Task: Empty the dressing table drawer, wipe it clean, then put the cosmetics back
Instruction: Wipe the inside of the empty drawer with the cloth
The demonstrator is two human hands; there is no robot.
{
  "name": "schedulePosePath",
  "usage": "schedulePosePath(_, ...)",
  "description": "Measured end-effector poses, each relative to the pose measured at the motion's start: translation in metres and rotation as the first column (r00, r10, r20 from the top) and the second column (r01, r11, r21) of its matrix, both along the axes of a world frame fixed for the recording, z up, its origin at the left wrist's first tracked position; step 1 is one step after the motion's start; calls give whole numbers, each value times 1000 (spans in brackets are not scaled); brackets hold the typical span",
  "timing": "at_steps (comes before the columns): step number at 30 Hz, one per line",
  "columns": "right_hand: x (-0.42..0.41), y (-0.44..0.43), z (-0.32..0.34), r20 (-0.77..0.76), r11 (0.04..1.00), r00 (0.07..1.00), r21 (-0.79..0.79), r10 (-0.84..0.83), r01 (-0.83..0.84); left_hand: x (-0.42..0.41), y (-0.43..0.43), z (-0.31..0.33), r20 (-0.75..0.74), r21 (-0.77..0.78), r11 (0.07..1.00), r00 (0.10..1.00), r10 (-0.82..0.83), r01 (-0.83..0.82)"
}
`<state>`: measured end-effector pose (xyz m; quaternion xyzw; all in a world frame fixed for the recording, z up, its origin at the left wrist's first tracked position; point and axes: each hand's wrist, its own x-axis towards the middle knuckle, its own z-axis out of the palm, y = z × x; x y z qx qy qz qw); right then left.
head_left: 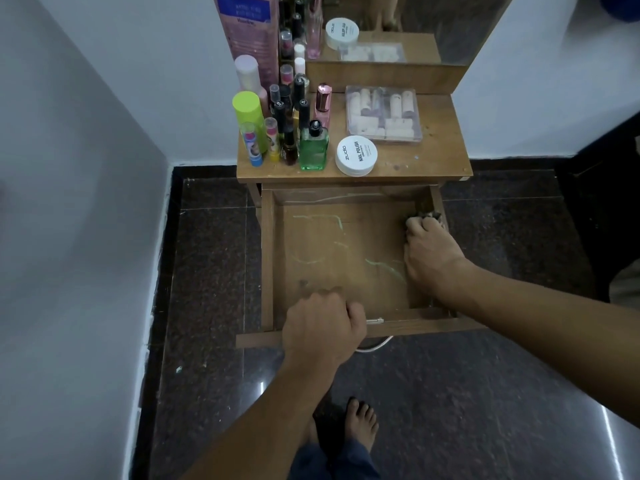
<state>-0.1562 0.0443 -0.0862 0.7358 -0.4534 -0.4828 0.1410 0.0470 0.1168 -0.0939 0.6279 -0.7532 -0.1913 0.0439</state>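
Observation:
The wooden drawer (pixel 266 258) is pulled out and holds nothing but pale green streaks on its floor. My right hand (pixel 431 252) is inside it at the far right corner, closed on a dark cloth (pixel 425 215) pressed against the right wall. My left hand (pixel 323 327) grips the drawer's front edge. On the dressing table top (pixel 440 157) stand the cosmetics: a lime bottle (pixel 249 119), a green glass bottle (pixel 313 145), several small dark bottles, a white nail polish remover tub (pixel 356 155) and a clear box of pink items (pixel 382 114).
A mirror (pixel 433 22) stands behind the table top and reflects the tub and box. White walls close in on the left and right. The floor (pixel 485 393) is dark polished granite. My bare foot (pixel 360 422) is below the drawer front.

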Motion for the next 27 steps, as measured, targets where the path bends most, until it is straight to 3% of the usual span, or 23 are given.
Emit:
schedulePosePath(8,6,21,-3,47,993,996,90,-77,72,0,1,2,-9,0,1000,1000,10,-10)
schedulePosePath(13,11,28,-2,102,959,963,159,-251,233,2,1,2,13,3,1000,1000,17,-17)
schedulePosePath(20,18,35,5,290,760,706,327,-646,561,1,2,1,-2,-2,1000,1000,27,-27)
schedulePosePath(25,22,33,17,350,717,627,385,-696,581,1,1,6,-3,62,997,999,41,-40)
schedulePosePath(27,23,30,27,401,673,541,424,-740,606,3,-1,9,-50,98,992,996,80,-75)
